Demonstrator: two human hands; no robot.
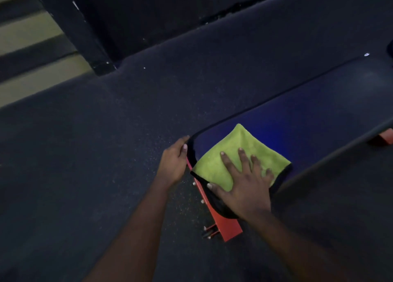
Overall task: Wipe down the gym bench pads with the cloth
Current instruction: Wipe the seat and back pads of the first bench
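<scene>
No text, label, brand or number can be read on anything here.

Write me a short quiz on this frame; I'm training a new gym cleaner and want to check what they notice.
1. True or false: the right hand presses flat on the green cloth.
2. What does the left hand touch? A) the cloth B) the end edge of the bench pad C) the floor
3. What colour is the bench frame?
Key: 1 true; 2 B; 3 red.
</scene>
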